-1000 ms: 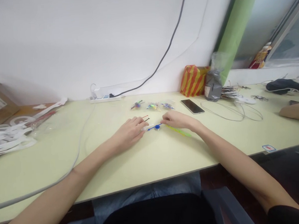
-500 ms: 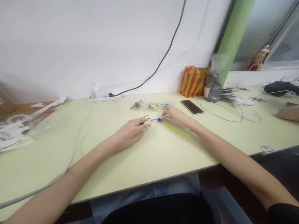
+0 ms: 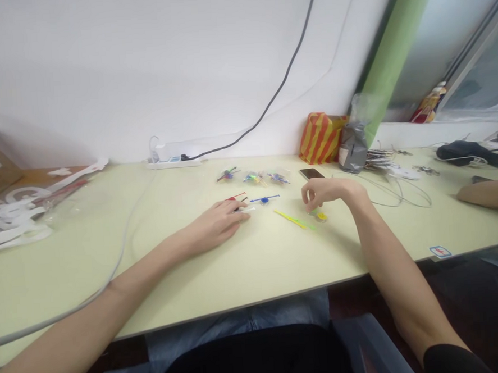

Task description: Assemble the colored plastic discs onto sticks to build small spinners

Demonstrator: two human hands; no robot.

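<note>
On the bench (image 3: pixel 237 274), the left hand (image 3: pixel 213 225) lies flat, fingers loosely apart; the right hand (image 3: pixel 324 189) arches, fingers curled narrow, any grip unclear; left of those, a yellow stick (image 3: pixel 290 219); between both hands' fingers, a blue arrow (image 3: pixel 265 200); just beside the right fingers, a yellow disc (image 3: pixel 322 217)

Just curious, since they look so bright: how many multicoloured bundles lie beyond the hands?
3: a left bundle, a middle bundle and a right bundle, side by side on the table. None seems hidden there.
</note>
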